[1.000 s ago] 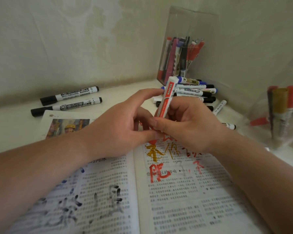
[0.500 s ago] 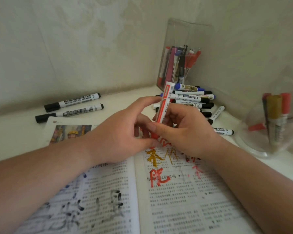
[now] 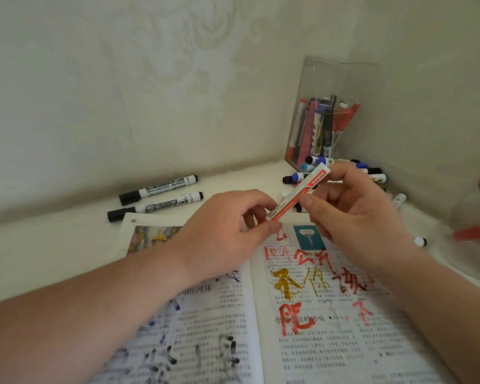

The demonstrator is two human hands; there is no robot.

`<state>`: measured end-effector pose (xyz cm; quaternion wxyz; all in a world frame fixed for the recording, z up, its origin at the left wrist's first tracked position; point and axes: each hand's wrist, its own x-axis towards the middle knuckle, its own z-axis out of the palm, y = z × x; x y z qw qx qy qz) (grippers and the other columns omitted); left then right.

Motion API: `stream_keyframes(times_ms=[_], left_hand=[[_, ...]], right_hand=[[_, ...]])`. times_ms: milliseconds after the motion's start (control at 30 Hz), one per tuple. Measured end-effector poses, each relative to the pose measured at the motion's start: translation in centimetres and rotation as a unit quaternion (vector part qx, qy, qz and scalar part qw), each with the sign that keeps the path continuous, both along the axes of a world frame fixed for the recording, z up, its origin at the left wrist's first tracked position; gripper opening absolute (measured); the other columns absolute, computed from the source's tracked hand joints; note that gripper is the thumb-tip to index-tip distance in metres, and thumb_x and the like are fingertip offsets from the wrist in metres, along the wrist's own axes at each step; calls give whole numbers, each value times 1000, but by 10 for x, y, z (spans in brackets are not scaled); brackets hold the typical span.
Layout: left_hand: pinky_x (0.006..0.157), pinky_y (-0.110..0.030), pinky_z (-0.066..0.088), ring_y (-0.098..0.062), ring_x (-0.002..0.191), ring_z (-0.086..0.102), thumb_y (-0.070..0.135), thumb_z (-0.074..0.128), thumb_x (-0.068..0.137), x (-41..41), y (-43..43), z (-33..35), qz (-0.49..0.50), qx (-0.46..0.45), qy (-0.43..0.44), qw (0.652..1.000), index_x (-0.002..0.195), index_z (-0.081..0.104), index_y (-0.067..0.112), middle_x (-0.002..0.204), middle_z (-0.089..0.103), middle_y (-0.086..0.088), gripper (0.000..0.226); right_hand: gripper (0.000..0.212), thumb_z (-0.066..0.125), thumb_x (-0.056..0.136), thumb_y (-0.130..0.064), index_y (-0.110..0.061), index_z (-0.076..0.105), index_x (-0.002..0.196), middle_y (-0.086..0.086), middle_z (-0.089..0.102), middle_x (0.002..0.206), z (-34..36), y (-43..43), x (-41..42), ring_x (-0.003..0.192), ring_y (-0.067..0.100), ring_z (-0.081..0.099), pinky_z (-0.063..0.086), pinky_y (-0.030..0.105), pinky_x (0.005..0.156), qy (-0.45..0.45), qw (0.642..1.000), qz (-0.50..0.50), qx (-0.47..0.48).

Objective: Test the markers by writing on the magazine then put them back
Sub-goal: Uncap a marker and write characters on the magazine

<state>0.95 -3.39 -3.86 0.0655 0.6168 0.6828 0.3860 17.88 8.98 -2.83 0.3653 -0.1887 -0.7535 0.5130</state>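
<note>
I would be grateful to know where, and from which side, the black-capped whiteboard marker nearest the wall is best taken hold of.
Pinch the white barrel of the whiteboard marker at mid-length, coming down from above. It lies flat, black cap to the left, and a second marker lies close on its near side, so a sideways approach would probably nudge that one.

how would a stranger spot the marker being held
Find the open magazine; above its top edge both hands meet. The left hand pinches the lower end and the right hand the middle of a slanted marker. Its barrel is red-and-white, unlike the black-capped markers and blue-capped markers nearby.
</note>
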Motion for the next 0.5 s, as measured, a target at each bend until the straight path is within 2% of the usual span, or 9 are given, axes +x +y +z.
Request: stream_keyframes(times_ms=[100,200,267,333,500], left_hand=[[69,-15,41,2,84,58,38,69,92,-16,0,9,56,-6,52,997,110,71,34,85,62,24,18],[72,-25,38,0,80,56,35,70,90,-47,-4,16,133,-100,106,980,107,73,32,84,58,22,17],[76,-24,40,-11,93,62,35,72,88,-65,-11,19,172,-160,159,959,107,74,30,95,64,15,20],[79,-25,45,-18,101,65,33,72,88,-76,-16,20,203,-193,176,944,109,76,27,107,71,6,22],[71,-27,44,-22,87,66,26,70,85,-101,-18,22,258,-237,188,917,100,79,28,95,73,1,18]], right_hand=[[22,73,82,-35,-26,62,98,5,58,62,-1,0,0,55,18,49,43,36,52,-91,996,-7,9],[13,77,86,-33,-29,65,88,4,65,70,-4,-2,-1,58,13,54,52,35,62,-187,979,0,83],[12,77,86,-35,-32,67,81,-1,66,72,-6,-4,0,61,16,57,52,33,62,-211,970,9,124],[12,76,86,-36,-37,67,79,-5,66,72,-6,-5,0,63,15,58,51,30,60,-229,961,8,153],[15,77,86,-30,-31,70,74,-5,66,68,-5,-8,2,61,15,57,47,25,57,-227,955,6,189]])
